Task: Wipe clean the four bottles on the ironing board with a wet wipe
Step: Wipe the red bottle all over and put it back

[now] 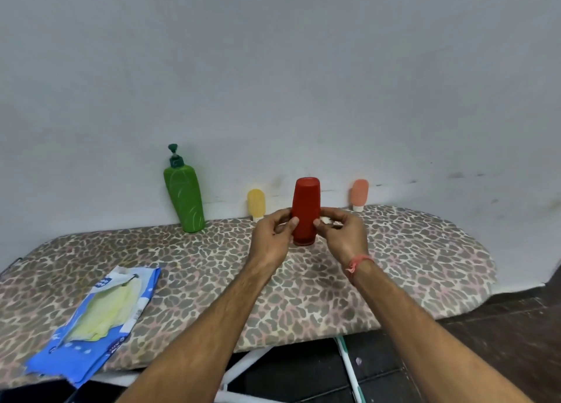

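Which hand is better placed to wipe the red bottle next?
Probably the right hand: it pinches a small white wipe against the red bottle, while the left hand only steadies it.

Pale grey wall [273,68] behind, scuffed with dark marks low on right. Dark tiled floor [485,336] lower right. White metal frame legs [243,363] under board; white-and-green rod [349,366] slants beside them. Red thread band [358,263] on wrist.
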